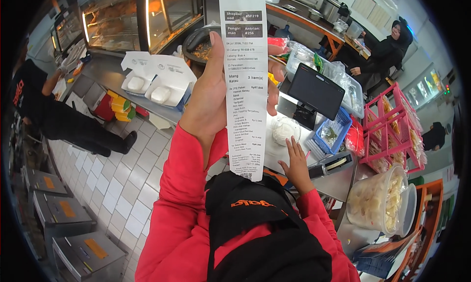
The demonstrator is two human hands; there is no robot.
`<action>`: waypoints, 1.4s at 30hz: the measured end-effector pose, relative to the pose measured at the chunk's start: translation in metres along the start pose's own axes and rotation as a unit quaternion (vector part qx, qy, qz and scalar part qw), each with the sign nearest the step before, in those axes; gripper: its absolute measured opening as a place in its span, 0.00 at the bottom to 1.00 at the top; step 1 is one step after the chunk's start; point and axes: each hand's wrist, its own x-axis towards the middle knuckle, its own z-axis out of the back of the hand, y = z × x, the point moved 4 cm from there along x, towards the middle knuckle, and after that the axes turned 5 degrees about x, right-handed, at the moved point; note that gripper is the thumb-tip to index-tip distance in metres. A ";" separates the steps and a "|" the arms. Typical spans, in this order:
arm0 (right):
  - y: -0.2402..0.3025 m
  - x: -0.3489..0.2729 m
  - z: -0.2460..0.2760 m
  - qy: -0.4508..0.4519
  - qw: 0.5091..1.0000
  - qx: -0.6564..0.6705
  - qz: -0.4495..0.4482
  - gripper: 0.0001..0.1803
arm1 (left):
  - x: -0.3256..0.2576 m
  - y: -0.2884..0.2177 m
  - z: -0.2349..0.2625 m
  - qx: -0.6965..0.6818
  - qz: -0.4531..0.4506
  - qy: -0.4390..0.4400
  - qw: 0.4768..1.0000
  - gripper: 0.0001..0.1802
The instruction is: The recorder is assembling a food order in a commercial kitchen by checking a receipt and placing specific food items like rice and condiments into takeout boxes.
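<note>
Upright in front of me, my left hand [203,93] grips a long printed paper receipt [245,100], its thumb at one side and fingertips showing past the other edge. The receipt hides part of the counter behind it. Lower and to the right, my right hand [297,168] has its fingers spread. Its fingertips are at the edge of a round white bundle in clear wrapping [285,130] on the metal counter; I cannot tell whether they press on it. A black tablet screen [316,89] on a stand is just beyond.
Two open white boxes with white wrapped portions [161,94] stand on the left counter. To the right are a blue basket [334,132], a pink rack [392,127] and a clear tub [374,203]. One co-worker [54,100] stands left; another person [392,46] is far right.
</note>
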 end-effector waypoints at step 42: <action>0.237 0.064 -0.014 0.189 0.886 0.415 0.084 0.08 | -0.050 -0.066 0.167 -0.016 -0.012 -0.105 0.994 0.46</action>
